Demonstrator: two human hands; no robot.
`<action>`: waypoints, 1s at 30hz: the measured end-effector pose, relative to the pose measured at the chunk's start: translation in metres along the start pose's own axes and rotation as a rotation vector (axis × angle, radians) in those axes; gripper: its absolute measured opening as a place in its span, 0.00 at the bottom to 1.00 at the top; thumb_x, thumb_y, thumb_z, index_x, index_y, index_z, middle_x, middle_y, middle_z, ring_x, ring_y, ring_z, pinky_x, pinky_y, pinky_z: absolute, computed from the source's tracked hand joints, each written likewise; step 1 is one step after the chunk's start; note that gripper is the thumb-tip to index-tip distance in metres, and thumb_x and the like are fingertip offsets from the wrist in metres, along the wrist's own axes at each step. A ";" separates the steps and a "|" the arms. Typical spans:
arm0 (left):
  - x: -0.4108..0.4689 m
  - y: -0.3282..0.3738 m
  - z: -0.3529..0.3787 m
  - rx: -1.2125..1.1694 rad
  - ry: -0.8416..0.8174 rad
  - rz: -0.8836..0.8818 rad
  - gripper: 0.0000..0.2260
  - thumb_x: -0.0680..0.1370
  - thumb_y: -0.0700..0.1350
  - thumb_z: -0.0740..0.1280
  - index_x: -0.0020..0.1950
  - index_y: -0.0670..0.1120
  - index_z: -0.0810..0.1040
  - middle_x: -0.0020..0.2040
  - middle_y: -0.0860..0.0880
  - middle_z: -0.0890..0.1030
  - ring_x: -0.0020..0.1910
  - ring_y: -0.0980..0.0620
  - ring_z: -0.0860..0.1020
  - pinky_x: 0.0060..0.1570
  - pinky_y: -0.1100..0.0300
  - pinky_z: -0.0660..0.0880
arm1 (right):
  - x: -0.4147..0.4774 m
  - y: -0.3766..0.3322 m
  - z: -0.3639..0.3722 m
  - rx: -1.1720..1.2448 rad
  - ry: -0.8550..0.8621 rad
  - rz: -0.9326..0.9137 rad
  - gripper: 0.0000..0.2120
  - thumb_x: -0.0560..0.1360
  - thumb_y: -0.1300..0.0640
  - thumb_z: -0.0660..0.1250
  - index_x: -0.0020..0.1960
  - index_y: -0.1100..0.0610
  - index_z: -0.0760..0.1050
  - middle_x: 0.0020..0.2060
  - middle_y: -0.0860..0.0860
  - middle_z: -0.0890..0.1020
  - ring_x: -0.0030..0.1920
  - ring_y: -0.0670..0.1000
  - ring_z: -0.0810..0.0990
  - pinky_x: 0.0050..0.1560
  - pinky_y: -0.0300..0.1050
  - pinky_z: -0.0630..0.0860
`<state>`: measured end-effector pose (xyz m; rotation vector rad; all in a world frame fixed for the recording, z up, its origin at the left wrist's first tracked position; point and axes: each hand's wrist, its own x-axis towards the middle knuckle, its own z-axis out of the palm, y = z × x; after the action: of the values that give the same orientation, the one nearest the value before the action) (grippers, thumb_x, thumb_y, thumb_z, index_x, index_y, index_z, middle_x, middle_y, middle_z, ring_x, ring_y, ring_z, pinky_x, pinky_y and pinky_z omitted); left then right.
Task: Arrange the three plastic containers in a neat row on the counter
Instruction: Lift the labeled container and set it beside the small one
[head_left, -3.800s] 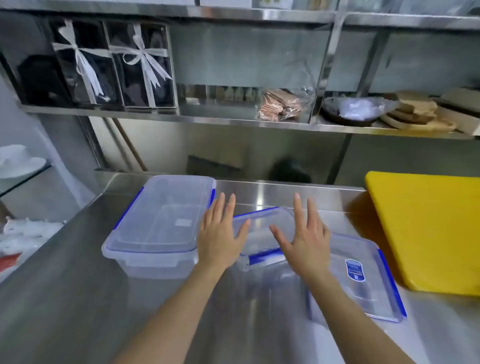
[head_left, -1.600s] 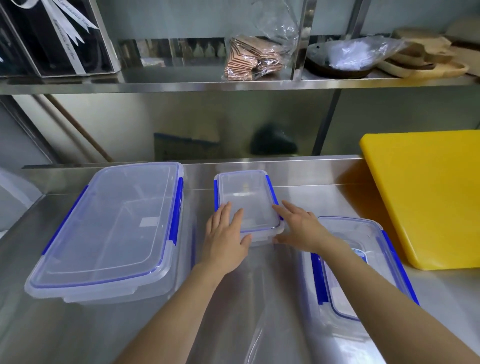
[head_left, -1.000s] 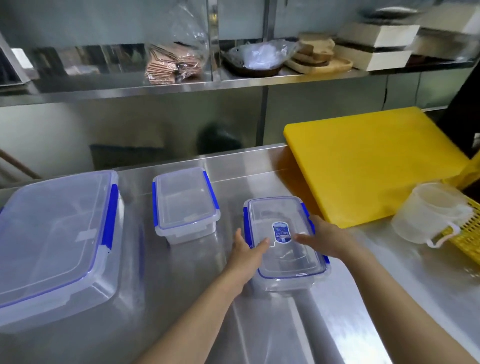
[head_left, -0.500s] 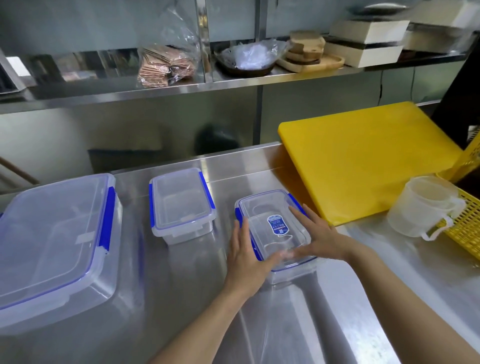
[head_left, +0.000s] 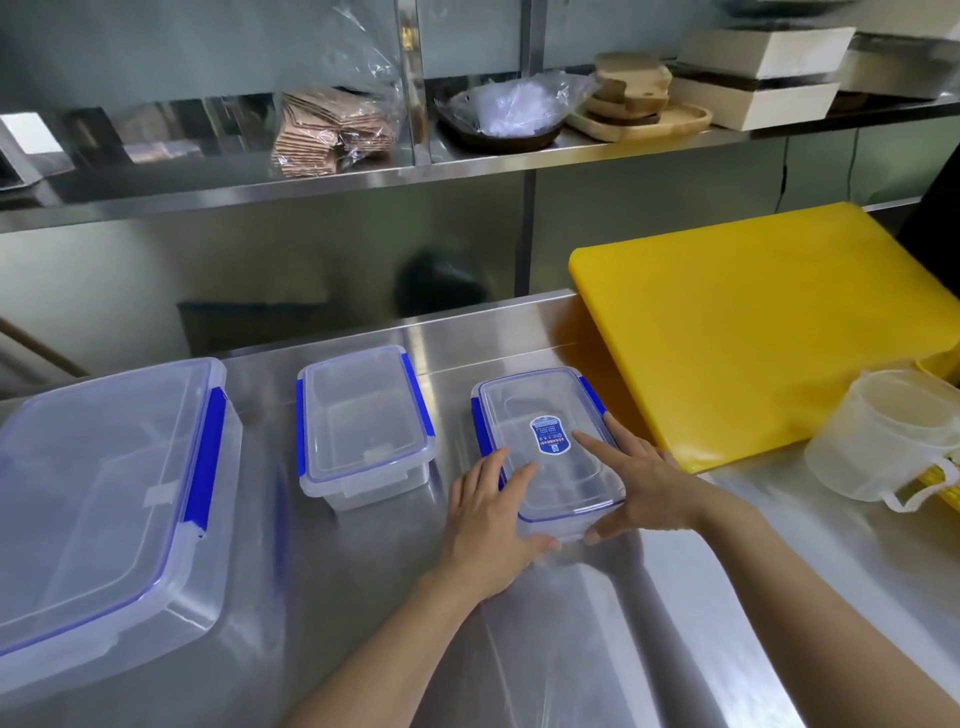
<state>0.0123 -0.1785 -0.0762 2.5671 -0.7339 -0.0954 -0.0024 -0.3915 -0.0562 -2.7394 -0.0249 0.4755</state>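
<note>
Three clear plastic containers with blue lid clips stand on the steel counter. The large container is at the left, the small container in the middle, and the labelled container at the right. My left hand lies against the labelled container's near left corner, thumb under its front edge. My right hand grips its near right corner, with the index finger stretched over the lid beside the blue label. Both hands hold this container on the counter.
A yellow cutting board lies right of the labelled container, nearly touching it. A translucent measuring jug stands at the far right beside a yellow basket. The steel shelf above holds bags, wooden boards and boxes.
The labelled container has slid a little farther back, closer to level with the small container. Both hands moved with it and stay on its near corners.
</note>
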 end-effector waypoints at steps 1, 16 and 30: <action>0.004 -0.001 -0.002 0.013 0.039 -0.001 0.32 0.70 0.58 0.70 0.70 0.53 0.62 0.74 0.49 0.61 0.72 0.49 0.58 0.70 0.55 0.58 | 0.007 0.000 0.000 0.011 0.017 -0.005 0.53 0.60 0.33 0.71 0.72 0.36 0.38 0.75 0.48 0.36 0.75 0.56 0.40 0.73 0.58 0.47; 0.054 -0.024 -0.006 0.248 -0.087 -0.087 0.40 0.77 0.48 0.65 0.74 0.49 0.36 0.78 0.49 0.38 0.76 0.48 0.38 0.71 0.54 0.39 | 0.081 -0.019 -0.012 -0.202 0.162 -0.011 0.38 0.73 0.39 0.59 0.74 0.46 0.42 0.77 0.52 0.44 0.76 0.54 0.40 0.74 0.54 0.46; -0.019 -0.125 -0.196 -0.023 0.643 -0.497 0.08 0.77 0.48 0.62 0.46 0.45 0.78 0.46 0.42 0.84 0.45 0.38 0.79 0.43 0.52 0.74 | 0.070 -0.209 -0.030 0.261 0.426 -0.183 0.16 0.75 0.50 0.62 0.59 0.56 0.74 0.49 0.56 0.83 0.49 0.59 0.80 0.48 0.50 0.77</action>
<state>0.0939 0.0069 0.0404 2.4723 0.1432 0.5339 0.0823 -0.2007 0.0216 -2.4940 -0.0962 -0.1498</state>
